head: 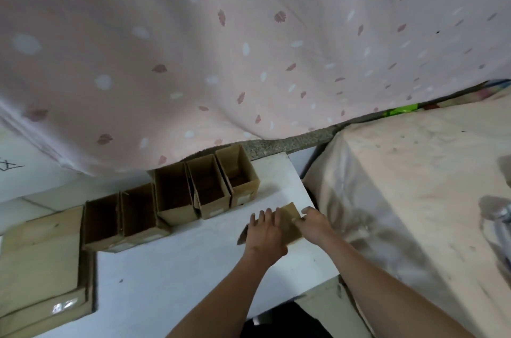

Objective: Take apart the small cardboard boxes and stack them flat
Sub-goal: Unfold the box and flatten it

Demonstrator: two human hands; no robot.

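under both hands (pixel 265 235), flat brown cardboard (pixel 290 220)

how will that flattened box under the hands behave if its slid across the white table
The flattened box lies flat on the white table, so it probably slides easily and cannot tip. Both the left hand and right hand rest on it; released, the creased cardboard may spring slightly open. It looks light.

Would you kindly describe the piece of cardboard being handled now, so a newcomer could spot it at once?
Start at the white table below the pink curtain; five open boxes stand upright along its far edge. Nearer the right edge, the flattened box lies under the left hand and right hand. It alone lies flat and is being touched.
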